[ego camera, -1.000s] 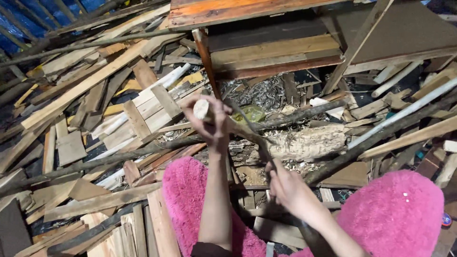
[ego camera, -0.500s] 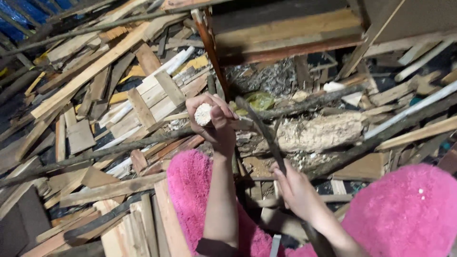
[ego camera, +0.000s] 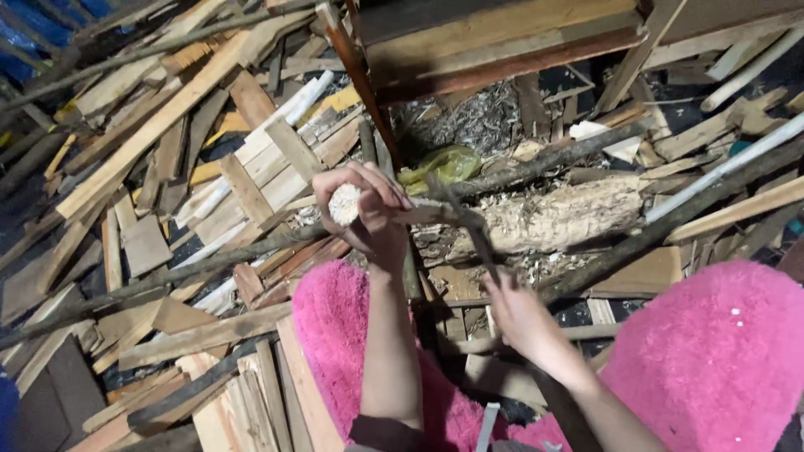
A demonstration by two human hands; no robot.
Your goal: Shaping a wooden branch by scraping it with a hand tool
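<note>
My left hand [ego camera: 373, 219] is closed around a short wooden stick [ego camera: 345, 203], whose pale cut end faces me. My right hand [ego camera: 517, 316] sits lower and to the right, gripping the handle of a long dark blade [ego camera: 466, 219]. The blade slants up and left, and its tip lies on or just by the stick beside my left fingers. Both hands are above my knees, which are covered in fluffy pink fabric [ego camera: 712, 351].
A rough pale log [ego camera: 578, 216] lies just beyond the hands with wood chips around it. Planks, slats and branches are piled on all sides [ego camera: 167, 167]. A reddish wooden frame [ego camera: 502, 50] stands at the top. A yellow-green plastic bag [ego camera: 444, 163] lies behind the stick.
Both hands keep their grips. The right hand with the blade has risen slightly towards the stick, and the view has drifted a little over the wood pile.
</note>
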